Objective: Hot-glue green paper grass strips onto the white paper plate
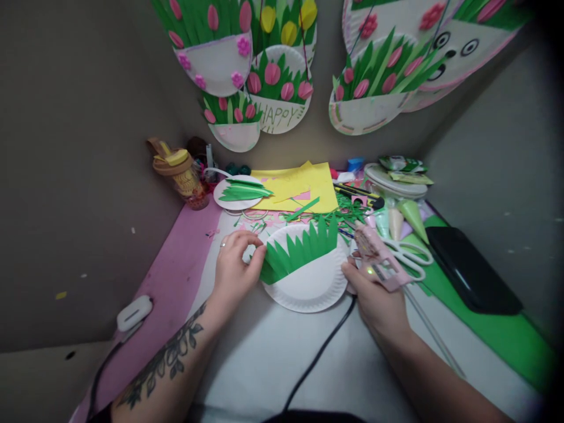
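Step in hand looks like gluing: green paper grass (299, 249) is tucked into the pocket of a paper plate (308, 285) lying mid tabletop (273, 346), just in front of the person. Left hand (235, 267) pinches the grass's left end w/ thumb and fingertips closed, holding it against the plate rim. Right hand (374, 294) is wrapped shut on a pink glue gun (379, 258) at the plate's right edge; nozzle probably points at the grass, but blur makes that unsure. Scissors (409, 252) lie just right of the gun. Next move calls for a steady nozzle along the seam, left fingers clear of hot glue.
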A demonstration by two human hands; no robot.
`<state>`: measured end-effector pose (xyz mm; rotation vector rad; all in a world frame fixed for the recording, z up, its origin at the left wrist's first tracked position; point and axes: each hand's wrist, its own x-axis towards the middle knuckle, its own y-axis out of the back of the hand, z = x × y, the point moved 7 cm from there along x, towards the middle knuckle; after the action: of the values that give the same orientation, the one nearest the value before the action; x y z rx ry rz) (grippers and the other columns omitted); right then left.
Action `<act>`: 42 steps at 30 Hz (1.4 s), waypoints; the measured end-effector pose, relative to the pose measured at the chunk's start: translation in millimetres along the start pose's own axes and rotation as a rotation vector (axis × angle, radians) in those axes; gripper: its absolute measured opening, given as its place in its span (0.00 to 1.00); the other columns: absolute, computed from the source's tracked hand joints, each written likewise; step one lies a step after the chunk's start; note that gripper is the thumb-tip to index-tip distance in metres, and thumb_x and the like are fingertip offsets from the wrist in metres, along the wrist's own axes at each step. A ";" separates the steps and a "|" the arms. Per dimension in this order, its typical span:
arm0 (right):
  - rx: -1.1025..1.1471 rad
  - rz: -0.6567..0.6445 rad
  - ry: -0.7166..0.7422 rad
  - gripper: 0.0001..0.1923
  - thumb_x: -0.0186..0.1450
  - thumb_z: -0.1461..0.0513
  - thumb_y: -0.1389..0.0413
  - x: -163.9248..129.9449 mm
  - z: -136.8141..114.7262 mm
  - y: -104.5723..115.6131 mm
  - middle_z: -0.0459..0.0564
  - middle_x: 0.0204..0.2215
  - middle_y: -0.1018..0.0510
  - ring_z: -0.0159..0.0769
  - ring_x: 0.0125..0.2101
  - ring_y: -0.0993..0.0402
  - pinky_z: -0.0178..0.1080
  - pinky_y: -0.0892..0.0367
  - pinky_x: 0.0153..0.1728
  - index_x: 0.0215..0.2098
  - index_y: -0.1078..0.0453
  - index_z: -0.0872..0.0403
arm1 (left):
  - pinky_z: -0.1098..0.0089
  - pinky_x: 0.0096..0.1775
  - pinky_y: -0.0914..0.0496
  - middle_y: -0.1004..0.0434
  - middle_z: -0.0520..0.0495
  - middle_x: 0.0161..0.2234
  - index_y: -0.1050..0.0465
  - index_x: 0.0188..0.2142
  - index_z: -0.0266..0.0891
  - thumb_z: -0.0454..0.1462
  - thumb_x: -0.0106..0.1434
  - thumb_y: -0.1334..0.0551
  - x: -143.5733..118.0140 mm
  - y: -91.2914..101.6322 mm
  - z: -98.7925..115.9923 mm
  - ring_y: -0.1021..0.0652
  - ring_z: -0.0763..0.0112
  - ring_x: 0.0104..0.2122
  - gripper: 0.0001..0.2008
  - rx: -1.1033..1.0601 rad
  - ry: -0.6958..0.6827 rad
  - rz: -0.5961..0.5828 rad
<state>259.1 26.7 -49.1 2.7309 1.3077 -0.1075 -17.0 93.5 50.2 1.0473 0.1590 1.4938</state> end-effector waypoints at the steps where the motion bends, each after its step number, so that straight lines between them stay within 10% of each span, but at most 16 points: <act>1: 0.001 -0.002 0.008 0.20 0.50 0.54 0.33 -0.4 -3.0 -0.6 0.48 0.30 0.19 0.36 0.27 0.26 0.38 0.30 0.28 0.39 0.24 0.54 | 0.62 0.47 0.34 0.24 0.47 0.36 0.30 0.32 0.40 0.35 0.63 0.40 0.2 1.0 2.5 0.25 0.64 0.41 0.03 -0.015 -0.011 -0.002; 17: 0.067 0.056 0.025 0.22 0.48 0.55 0.31 5.8 6.6 4.3 0.50 0.32 0.19 0.40 0.32 0.23 0.38 0.29 0.28 0.40 0.24 0.55 | 0.70 0.31 0.37 0.23 0.57 0.30 0.40 0.46 0.44 0.40 0.58 0.38 -8.9 -12.4 -17.2 0.26 0.71 0.26 0.18 0.020 0.342 -0.177; 30: 0.148 -0.025 0.051 0.19 0.48 0.59 0.32 4.8 -5.4 -5.1 0.47 0.29 0.20 0.36 0.28 0.25 0.36 0.30 0.26 0.38 0.25 0.55 | 0.61 0.40 0.32 0.26 0.46 0.40 0.40 0.49 0.42 0.41 0.57 0.37 -10.1 -15.7 -21.4 0.25 0.60 0.40 0.22 0.115 0.289 -0.127; 34: 0.199 -0.012 0.017 0.20 0.47 0.60 0.31 7.3 -2.6 -6.6 0.48 0.31 0.21 0.37 0.31 0.24 0.37 0.28 0.31 0.38 0.25 0.56 | 0.59 0.45 0.31 0.31 0.39 0.49 0.43 0.55 0.39 0.41 0.54 0.35 -11.5 -22.6 -33.1 0.27 0.58 0.47 0.32 -0.086 0.332 -0.097; 42: 0.186 -0.052 0.038 0.22 0.48 0.61 0.32 4.2 -6.9 -9.7 0.49 0.30 0.20 0.39 0.33 0.23 0.39 0.27 0.33 0.42 0.25 0.55 | 0.66 0.32 0.28 0.24 0.50 0.33 0.53 0.65 0.39 0.38 0.48 0.31 -29.2 -49.2 -46.1 0.23 0.66 0.29 0.49 -0.596 0.739 -0.251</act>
<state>254.3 36.9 -43.4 2.8652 1.4475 -0.1917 -16.7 102.2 -22.7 -0.0267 0.3236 1.4978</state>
